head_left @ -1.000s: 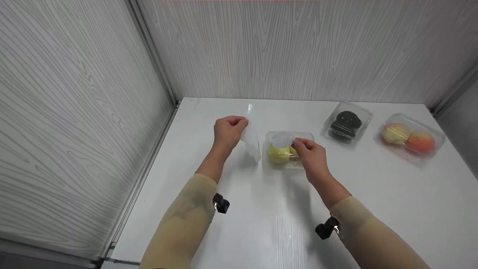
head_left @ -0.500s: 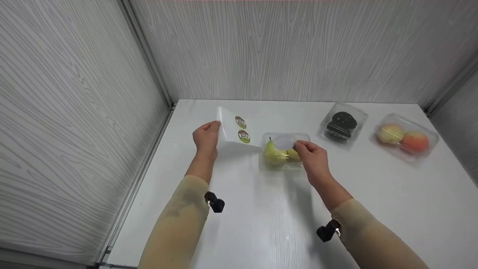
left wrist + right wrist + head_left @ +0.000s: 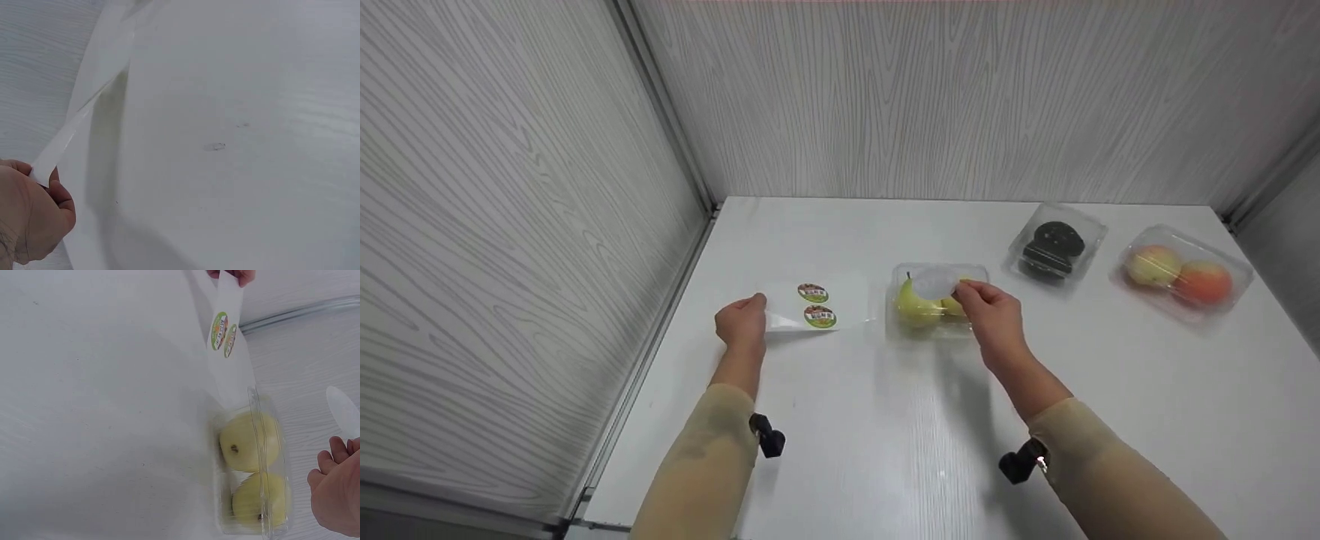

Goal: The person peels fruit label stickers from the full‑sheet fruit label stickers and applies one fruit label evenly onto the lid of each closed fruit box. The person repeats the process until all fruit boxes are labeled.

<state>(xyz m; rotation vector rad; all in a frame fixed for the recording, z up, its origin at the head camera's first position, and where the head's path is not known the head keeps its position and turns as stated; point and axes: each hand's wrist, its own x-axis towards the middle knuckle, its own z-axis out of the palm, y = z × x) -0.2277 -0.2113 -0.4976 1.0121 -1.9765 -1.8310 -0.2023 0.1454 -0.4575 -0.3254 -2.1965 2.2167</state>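
My left hand (image 3: 741,321) pinches the left edge of a white sticker sheet (image 3: 851,304), which bears two oval printed labels (image 3: 819,316). In the left wrist view the sheet (image 3: 62,140) slopes up from the white table to my fingers and casts a shadow. Between thumb and finger, my right hand (image 3: 994,319) pinches a single oval sticker (image 3: 936,283), its pale side showing. That sticker is held above a clear clamshell box (image 3: 894,330) with two green-yellow pears (image 3: 916,307) inside. The right wrist view shows the sticker (image 3: 342,409) apart from the closed box (image 3: 225,530).
Farther right, one clear box (image 3: 1093,244) holds dark, nearly black items (image 3: 1057,240). Beside it another clear box (image 3: 1177,238) contains a yellowish fruit (image 3: 1155,265) and an orange-red one (image 3: 1203,283). Grey wood-patterned panels (image 3: 885,97) border the table.
My left hand has moved left and toward me, lowering the sheet. The sheet has turned from edge-on to face up, so its two labels show. The right hand has barely moved.
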